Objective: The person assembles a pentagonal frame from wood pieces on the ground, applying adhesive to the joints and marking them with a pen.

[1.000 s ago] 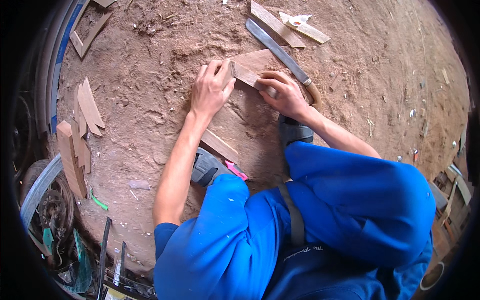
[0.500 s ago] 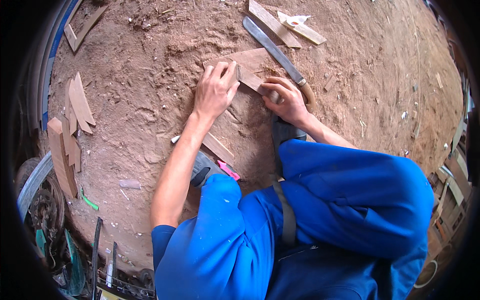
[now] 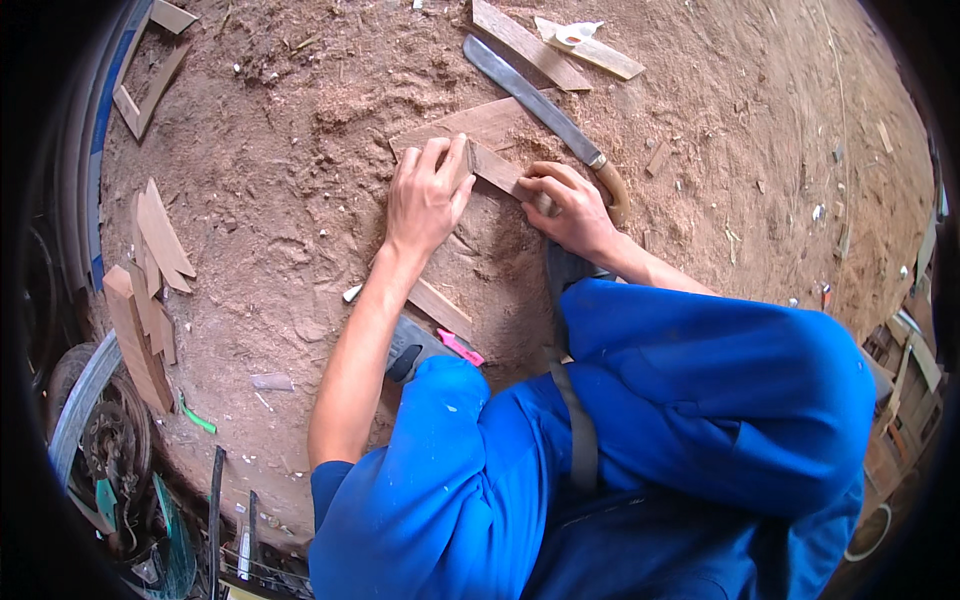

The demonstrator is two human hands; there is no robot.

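Right hand (image 3: 568, 210)'s pinching one end of a wood strip (image 3: 498, 172), left hand (image 3: 424, 205)'s pinching a block (image 3: 466, 160) at the other, by the near edge of a flat board (image 3: 485, 121) on the dirt floor (image 3: 300, 130). Big knife (image 3: 530, 98)'s beyond.

The wooden strip (image 3: 497, 171) is showing a matt, unvarnished face, and the broad wooden board (image 3: 487, 120) is looking smooth and equally dull. The knife blade (image 3: 520, 83) is giving off a muted metallic sheen, while its brown handle (image 3: 613, 195) is looking like smooth wood. The ground (image 3: 300, 180) is appearing rough, crumbly and matt. The blue trousers (image 3: 710, 390) are showing soft cloth; the pink item (image 3: 460, 347) is looking like smooth plastic.
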